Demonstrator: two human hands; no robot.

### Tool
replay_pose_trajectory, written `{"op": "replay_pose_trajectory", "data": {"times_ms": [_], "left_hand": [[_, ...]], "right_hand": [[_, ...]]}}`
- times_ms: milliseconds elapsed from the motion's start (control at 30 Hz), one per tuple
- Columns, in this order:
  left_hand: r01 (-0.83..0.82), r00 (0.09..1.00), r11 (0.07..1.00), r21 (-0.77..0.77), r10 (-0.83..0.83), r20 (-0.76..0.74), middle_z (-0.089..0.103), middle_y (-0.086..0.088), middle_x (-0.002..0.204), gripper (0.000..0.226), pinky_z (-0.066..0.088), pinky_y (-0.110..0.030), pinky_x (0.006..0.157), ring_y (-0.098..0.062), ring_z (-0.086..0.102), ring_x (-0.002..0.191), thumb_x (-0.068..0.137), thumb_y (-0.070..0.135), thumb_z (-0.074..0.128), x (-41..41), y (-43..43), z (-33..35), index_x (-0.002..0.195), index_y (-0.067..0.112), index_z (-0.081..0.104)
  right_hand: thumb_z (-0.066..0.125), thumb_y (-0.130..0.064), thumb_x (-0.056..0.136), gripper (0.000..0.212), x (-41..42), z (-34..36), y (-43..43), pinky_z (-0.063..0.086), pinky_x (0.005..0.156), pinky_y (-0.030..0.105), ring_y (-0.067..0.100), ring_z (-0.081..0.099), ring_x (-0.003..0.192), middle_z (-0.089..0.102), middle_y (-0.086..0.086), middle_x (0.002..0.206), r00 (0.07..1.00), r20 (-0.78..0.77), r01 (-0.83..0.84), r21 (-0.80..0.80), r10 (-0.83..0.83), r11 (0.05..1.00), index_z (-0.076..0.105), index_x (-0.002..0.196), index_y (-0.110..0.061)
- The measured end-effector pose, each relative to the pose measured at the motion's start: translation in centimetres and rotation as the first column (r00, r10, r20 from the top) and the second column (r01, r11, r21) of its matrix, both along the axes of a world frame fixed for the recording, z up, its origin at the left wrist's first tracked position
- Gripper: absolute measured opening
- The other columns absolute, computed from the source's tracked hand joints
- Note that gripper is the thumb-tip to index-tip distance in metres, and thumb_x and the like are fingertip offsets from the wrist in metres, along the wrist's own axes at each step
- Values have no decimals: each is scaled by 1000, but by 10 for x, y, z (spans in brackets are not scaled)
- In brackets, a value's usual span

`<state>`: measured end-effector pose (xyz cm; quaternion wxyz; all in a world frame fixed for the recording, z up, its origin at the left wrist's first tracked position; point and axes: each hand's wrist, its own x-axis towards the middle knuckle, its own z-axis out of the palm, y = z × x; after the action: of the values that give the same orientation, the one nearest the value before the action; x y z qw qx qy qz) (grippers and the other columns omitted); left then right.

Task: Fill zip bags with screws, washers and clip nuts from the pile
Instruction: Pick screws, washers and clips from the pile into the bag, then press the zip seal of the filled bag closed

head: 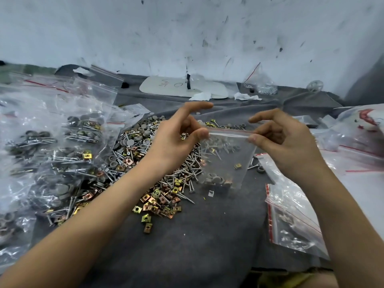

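A clear zip bag with a red-lined top hangs between my hands above the grey cloth. Grey washers and a few clip nuts lie in its bottom. My left hand pinches the bag's top left corner between thumb and fingers. My right hand pinches the top right corner, and the zip strip is stretched taut between them. Behind and left of the bag spreads the pile of silver screws, grey washers and gold and copper clip nuts.
Filled zip bags are heaped at the left. Empty zip bags lie at the right on the grey cloth. A white board and paper scraps lie by the stained wall. Another bag of metal parts sits at the back right.
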<state>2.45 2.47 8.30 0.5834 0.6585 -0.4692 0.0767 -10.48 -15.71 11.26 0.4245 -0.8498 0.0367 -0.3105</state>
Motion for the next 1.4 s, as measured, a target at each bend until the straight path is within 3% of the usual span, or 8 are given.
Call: {"op": "replay_pose_trajectory", "data": {"times_ms": [100,200,367,567,767,1033,1233,1400], "left_hand": [[25,980,1000,1,-25,-197,69,8,75,46,50,-30,80,-22,66,81,91,7,62,2,-6,0,120,41,49],[135,827,991,7,-109,-552,73,-3,86,31,53,-37,91,-21,69,90,91,8,61,1,-13,-5,116,24,57],[158,685,987,29,-88,-724,69,-1,75,6,55,-22,65,-9,64,67,90,8,59,1,-21,-8,89,10,65],[209,644,978,-17,-150,-750,71,1,78,10,54,-27,67,-13,66,69,92,14,58,1,-27,-3,84,13,64],[172,733,985,-29,-147,-665,68,2,76,16,53,-27,63,-11,64,65,94,12,57,-3,-26,-1,78,15,62],[156,760,984,-84,-174,-626,66,2,75,20,55,-27,64,-10,63,68,96,9,52,-8,-23,-3,79,14,60],[174,829,985,-7,-150,-539,62,7,67,14,53,-28,66,-13,59,65,94,10,57,-10,-22,-8,81,14,60],[148,857,989,-2,-129,-498,67,7,71,25,53,-32,69,-9,60,65,90,12,62,-10,-24,-9,73,29,67]], "right_hand": [[70,-1,79,19,1,-8,-10,53,65,16,4,64,64,69,-6,65,999,-41,-7,217,17,976,69,80,-20],[66,-2,83,8,7,-25,-18,51,67,28,13,60,62,66,-1,64,987,-160,71,351,-15,934,69,80,-8],[64,-7,87,13,9,-37,-23,44,72,38,12,57,61,64,-4,61,971,-238,98,413,4,905,67,76,-13],[60,-5,89,16,8,-34,-23,47,66,32,15,55,62,62,2,65,983,-182,99,383,-30,919,64,77,-13],[59,-5,90,19,9,-31,-21,52,66,18,7,58,65,62,-2,69,990,-140,61,306,-19,950,62,76,-18],[63,-7,87,14,8,-25,-10,53,67,18,5,61,68,67,-5,68,992,-102,-44,297,78,954,67,77,-16],[62,-9,88,16,5,-23,-14,50,68,21,7,59,68,65,-6,66,994,-102,-18,263,46,965,65,76,-19],[70,-9,81,12,8,-23,-7,47,68,19,3,58,67,65,-8,68,992,-105,-45,233,71,971,67,75,-19]]}}
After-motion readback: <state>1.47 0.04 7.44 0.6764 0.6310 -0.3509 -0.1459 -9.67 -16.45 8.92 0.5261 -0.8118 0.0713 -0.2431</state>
